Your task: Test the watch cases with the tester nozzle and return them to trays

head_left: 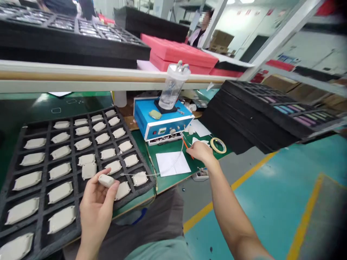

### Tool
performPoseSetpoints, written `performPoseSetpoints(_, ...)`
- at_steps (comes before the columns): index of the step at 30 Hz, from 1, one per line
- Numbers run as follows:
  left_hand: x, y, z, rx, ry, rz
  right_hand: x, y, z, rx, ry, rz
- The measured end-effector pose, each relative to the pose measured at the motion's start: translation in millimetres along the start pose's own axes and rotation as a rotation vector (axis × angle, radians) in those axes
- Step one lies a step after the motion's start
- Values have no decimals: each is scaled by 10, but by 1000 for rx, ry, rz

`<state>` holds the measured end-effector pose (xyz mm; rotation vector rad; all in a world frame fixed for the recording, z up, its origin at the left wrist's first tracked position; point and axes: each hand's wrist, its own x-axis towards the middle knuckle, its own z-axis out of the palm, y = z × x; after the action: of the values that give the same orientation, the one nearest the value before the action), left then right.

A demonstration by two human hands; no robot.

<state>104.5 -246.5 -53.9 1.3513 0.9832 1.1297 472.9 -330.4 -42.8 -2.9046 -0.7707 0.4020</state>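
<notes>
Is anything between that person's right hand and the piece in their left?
Yes: a thin tube curves over white paper between the right hand and the beige piece in the left hand; nothing tall shows.

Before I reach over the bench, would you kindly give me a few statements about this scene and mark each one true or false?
1. The left hand holds a cream-coloured piece. True.
2. The right hand lies flat on the white sheet. False: it is off the sheet, at a slim orange stick.
3. A clear container stands above the blue box. True.
4. The dark tray has similar pieces in its compartments. True.
5. The tape roll lies in the tray. False: it lies on the green bench, to the right of the right hand.
</notes>
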Motion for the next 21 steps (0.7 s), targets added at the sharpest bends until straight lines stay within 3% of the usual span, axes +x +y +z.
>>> performPoseSetpoints(7,-43,-68,-59,-127,-19,18,-48,-18,204,49,101,37)
performPoseSetpoints(13,-125,-63,-139,-384,-55,-60,-160,434,256,195,27,-74)
performPoseSetpoints(17,-113,-24,-177,-563,-67,-142,-363,716,315,836,-13,-192)
performPoseSetpoints(19,-100,-2,-189,-626,-96,-210,-538,632,329,1090,-75,-239)
performPoseSetpoints(21,-86,14,-196,-667,-127,-259,-736,378,320,1288,-95,-268)
